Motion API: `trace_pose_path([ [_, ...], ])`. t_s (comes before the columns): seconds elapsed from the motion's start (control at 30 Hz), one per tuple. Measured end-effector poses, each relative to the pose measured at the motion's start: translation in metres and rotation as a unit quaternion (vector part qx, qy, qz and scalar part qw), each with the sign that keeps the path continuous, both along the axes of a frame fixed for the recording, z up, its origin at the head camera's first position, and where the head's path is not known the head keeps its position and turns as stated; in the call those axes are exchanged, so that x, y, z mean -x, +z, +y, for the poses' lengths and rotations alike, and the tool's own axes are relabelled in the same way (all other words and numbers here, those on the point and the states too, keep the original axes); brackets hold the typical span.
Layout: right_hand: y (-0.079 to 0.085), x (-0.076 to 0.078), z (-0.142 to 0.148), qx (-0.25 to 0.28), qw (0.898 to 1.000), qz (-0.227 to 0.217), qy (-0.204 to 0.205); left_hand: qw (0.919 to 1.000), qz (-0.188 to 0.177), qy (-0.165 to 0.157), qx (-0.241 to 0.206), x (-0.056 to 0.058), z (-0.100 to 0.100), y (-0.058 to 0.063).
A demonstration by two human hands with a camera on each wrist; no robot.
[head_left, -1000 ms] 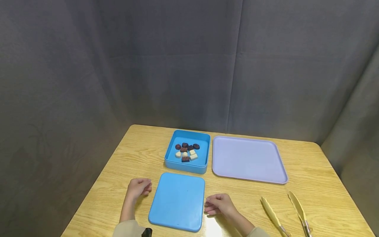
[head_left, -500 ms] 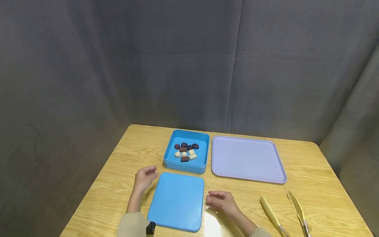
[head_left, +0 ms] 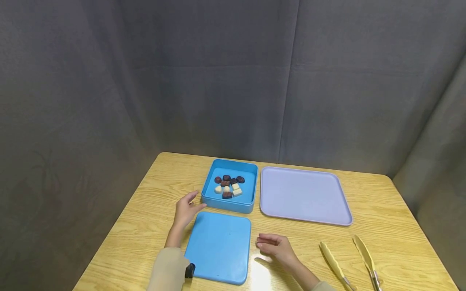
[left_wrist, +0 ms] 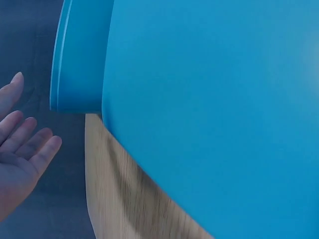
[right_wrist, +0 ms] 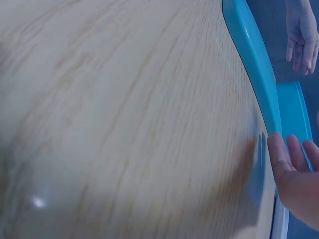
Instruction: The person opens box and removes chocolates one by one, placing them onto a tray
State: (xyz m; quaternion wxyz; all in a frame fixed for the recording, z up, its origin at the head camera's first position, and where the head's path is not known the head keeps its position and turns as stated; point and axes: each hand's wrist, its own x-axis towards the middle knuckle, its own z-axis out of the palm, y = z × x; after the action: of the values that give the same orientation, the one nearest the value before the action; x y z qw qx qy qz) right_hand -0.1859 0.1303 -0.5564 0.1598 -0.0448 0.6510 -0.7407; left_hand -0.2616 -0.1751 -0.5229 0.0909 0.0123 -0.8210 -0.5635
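My left hand (head_left: 185, 209) is by the front left corner of a blue box (head_left: 227, 205), thumb and fingers spread apart with nothing between them. Inside that box lie several dark, brown and white chocolates (head_left: 227, 195). A flat blue lid (head_left: 218, 248) rests on the table in front of the box, between my two arms. In the left wrist view the relaxed fingers of the left hand (left_wrist: 22, 154) show beside the box wall (left_wrist: 79, 59). My right hand (head_left: 276, 247) hovers to the right of the lid, fingers loosely bent and holding nothing; its shadow falls on the wood below.
To the right of the box lies a lilac tray (head_left: 306, 196). A pair of tongs (head_left: 367, 258) with cream tips lies spread on the right side of the wooden table (head_left: 145, 238). Grey curtains (head_left: 218, 81) surround the table's back and sides.
My left hand has moved forward and right, from beside the lid to the box's front left corner, its fingers spreading. The right hand has shifted slightly right and opened a little.
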Motion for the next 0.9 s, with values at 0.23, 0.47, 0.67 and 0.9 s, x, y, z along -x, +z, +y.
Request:
trace_pose_path([
  [0.23,0.001,0.0,0.003,0.006,1.0,0.0,0.0,1.0,0.002,-0.003,0.007,0.012,0.007,-0.002],
  [0.47,0.002,-0.001,0.005,0.014,1.0,-0.008,0.006,0.9997,-0.012,-0.01,0.017,0.022,0.009,-0.004],
  [0.67,-0.001,-0.001,0.007,0.015,1.0,-0.014,0.009,0.9992,-0.02,-0.019,0.027,0.031,0.009,-0.007],
  [0.9,-0.003,0.0,0.008,0.008,1.0,-0.017,0.009,0.9985,-0.036,-0.029,0.03,0.038,0.009,-0.01],
])
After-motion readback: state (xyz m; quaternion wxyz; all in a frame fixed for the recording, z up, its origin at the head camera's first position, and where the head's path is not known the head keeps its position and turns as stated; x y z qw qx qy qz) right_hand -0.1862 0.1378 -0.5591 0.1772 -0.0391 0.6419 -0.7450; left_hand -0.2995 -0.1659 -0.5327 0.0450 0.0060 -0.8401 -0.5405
